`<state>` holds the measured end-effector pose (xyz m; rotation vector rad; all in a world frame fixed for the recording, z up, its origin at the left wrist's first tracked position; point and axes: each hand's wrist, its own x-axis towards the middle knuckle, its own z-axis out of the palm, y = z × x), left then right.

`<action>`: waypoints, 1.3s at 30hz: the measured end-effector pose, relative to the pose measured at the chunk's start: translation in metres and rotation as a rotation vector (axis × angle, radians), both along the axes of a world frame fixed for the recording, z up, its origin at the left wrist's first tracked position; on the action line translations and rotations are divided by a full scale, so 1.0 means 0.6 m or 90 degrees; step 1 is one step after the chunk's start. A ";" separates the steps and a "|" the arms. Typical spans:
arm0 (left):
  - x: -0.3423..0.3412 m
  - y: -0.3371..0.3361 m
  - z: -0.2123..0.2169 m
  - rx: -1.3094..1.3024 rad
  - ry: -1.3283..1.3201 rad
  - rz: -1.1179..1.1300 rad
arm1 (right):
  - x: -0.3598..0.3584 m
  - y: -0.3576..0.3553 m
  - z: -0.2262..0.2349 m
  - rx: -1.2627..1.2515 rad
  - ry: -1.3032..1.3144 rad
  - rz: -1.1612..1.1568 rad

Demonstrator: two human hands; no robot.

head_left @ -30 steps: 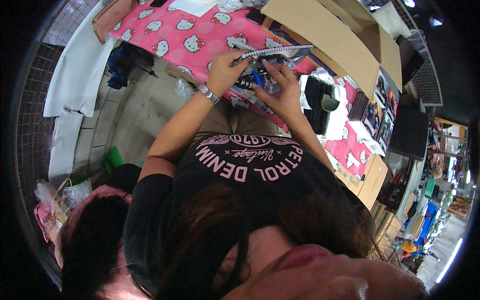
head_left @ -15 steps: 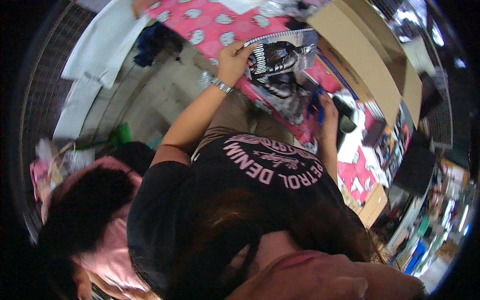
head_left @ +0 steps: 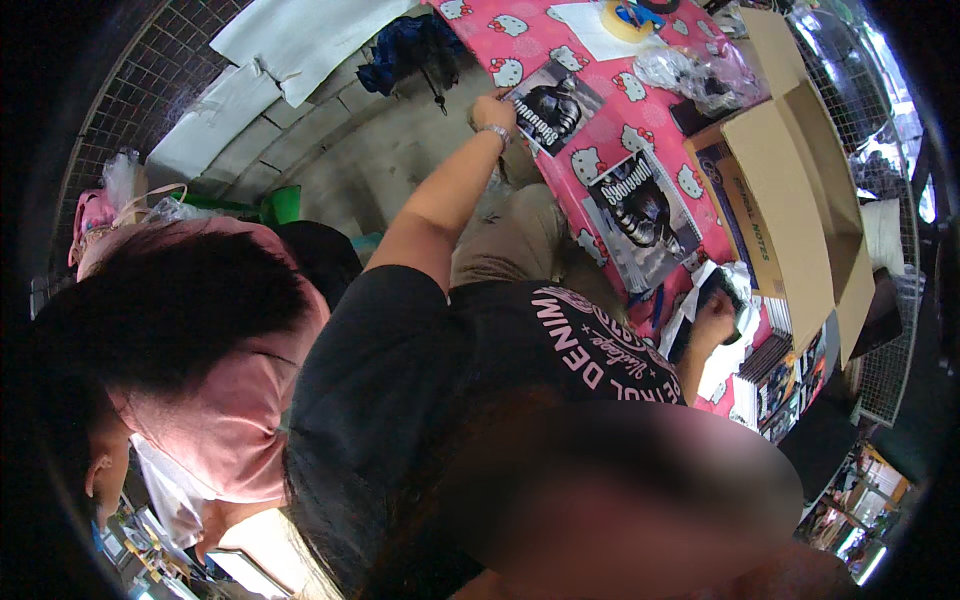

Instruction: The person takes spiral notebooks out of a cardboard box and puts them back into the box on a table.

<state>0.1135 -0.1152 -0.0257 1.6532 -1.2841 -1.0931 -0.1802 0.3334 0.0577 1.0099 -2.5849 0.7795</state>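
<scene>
My left hand (head_left: 495, 112) pinches the near left edge of a notebook (head_left: 555, 108) with a dark armoured figure on its cover. This notebook lies at the left edge of a pink patterned tablecloth (head_left: 612, 122). Nearer to me and to the right, a second notebook (head_left: 645, 215) with the same cover rests on other sheets or notebooks. My right hand (head_left: 714, 318) is curled over a dark object (head_left: 722, 288) on crumpled white wrapping (head_left: 738, 352); its kind is hidden. Beside that hand lies a slim blue thing (head_left: 655, 312), partly covered.
An open cardboard box (head_left: 800, 170) stands along the table's right side. Stacks of notebooks (head_left: 780, 385) sit near it. Clear plastic wrap (head_left: 690, 72) and a tape roll (head_left: 626, 20) are at the far end. A person in pink (head_left: 225, 400) is close on my left.
My left hand has carried the notebook leftward, away from the other one, and set it on the tablecloth. My right hand has let go of the blue thing and reached right to the dark object.
</scene>
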 end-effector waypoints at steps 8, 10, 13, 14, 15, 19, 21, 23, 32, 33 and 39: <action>-0.035 -0.047 0.037 -0.115 -0.286 -0.212 | -0.038 0.055 -0.057 0.308 0.063 -0.075; -0.004 -0.074 0.039 -0.092 -0.384 -0.301 | -0.028 0.022 -0.040 0.306 0.023 -0.078; -0.040 -0.062 0.090 -0.304 -0.550 -0.295 | -0.036 0.034 -0.049 0.272 -0.035 -0.116; -0.060 -0.069 0.095 -0.323 -0.538 -0.328 | -0.035 0.028 -0.054 0.268 -0.008 -0.121; -0.081 -0.058 0.105 -0.399 -0.481 -0.372 | -0.029 0.018 -0.055 0.271 0.019 -0.122; -0.203 0.077 0.156 -0.594 -0.181 -0.613 | -0.061 0.037 -0.091 0.292 0.205 -0.110; -0.246 0.134 0.146 -0.614 -0.057 -0.735 | -0.075 0.007 -0.066 0.393 0.044 -0.118; -0.296 0.211 0.156 -0.616 -0.047 -0.798 | -0.084 0.019 -0.064 0.401 0.033 -0.125; -0.382 0.318 0.155 -0.463 -0.355 -0.982 | -0.067 0.000 -0.055 0.408 0.050 -0.135; -0.384 0.317 0.156 -0.448 -0.343 -0.978 | -0.072 0.001 -0.055 0.371 0.017 -0.135; -0.367 0.331 0.195 -0.563 -0.221 -0.923 | -0.137 0.075 -0.036 0.123 -0.081 -0.163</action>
